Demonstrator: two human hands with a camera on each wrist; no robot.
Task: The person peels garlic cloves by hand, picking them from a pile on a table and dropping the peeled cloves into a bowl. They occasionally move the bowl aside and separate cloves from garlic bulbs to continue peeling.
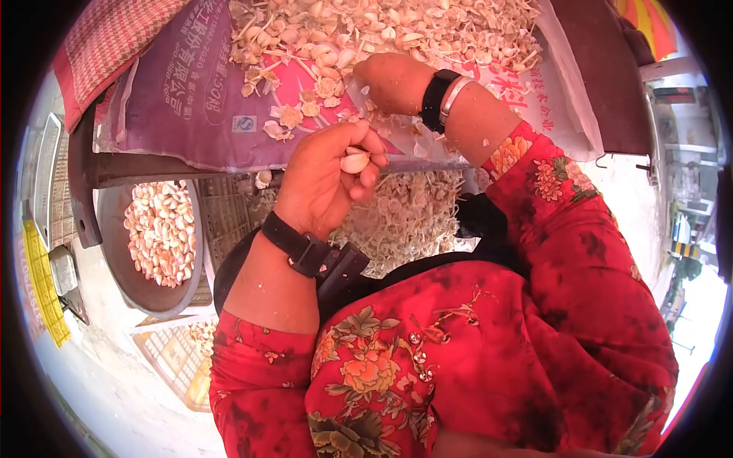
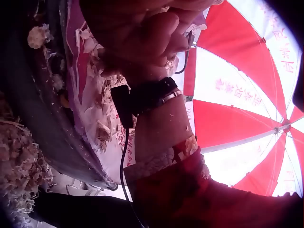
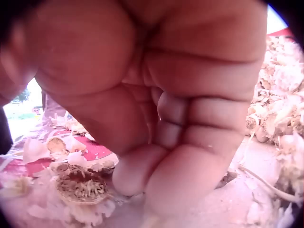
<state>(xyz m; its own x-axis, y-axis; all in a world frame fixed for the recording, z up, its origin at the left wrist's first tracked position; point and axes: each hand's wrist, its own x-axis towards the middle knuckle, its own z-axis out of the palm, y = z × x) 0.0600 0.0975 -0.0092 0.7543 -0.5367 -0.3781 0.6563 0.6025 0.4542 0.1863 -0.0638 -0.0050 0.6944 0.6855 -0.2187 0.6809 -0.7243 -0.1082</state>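
Observation:
My left hand (image 1: 317, 183) is raised palm up just off the table's near edge, its curled fingers holding garlic cloves (image 1: 354, 162). Farther out, my right hand (image 1: 393, 82) reaches down to the near side of a pile of garlic cloves and husks (image 1: 427, 34). Its fingers are curled and the thumb meets the forefinger low over the sack, in the right wrist view; nothing shows between them. A dry garlic root end (image 3: 81, 187) with papery skin lies beside those fingertips. Under the pile, a printed purple sack (image 1: 175, 114) covers the tabletop.
Left of the table stands a round basin (image 1: 111, 229) with garlic cloves in it. A plastic crate (image 1: 164, 359) is below it. Garlic skins (image 1: 405, 221) are heaped beneath the table edge. A red checked cloth (image 1: 122, 46) hangs at the far left corner. A red-and-white umbrella (image 2: 232, 123) spreads overhead.

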